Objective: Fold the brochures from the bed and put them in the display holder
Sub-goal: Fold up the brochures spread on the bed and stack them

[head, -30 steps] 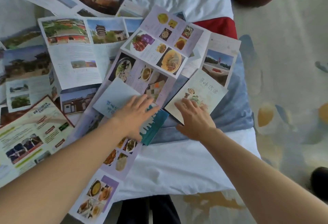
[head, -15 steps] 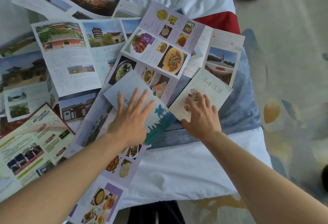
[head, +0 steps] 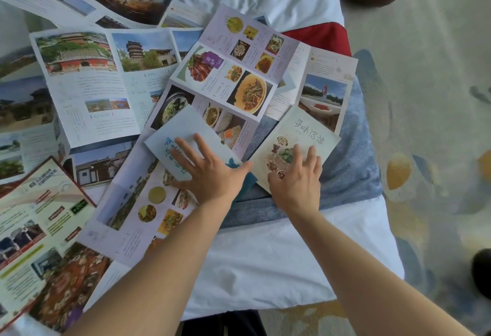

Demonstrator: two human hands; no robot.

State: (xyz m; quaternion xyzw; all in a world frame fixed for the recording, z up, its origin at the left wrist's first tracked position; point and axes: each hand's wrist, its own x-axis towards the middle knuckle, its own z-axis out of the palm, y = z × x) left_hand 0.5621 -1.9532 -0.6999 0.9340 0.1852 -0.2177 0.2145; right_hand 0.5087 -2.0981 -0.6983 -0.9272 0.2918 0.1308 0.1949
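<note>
Both hands lie flat, fingers spread — left hand (head: 210,173) on the blue brochure (head: 183,133), right hand (head: 297,178) on the cream brochure (head: 305,133).

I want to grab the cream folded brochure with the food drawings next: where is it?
In the head view, the cream brochure lies right of centre on the blue bed runner, under the right hand, beside the pale blue brochure under the left hand.
</note>
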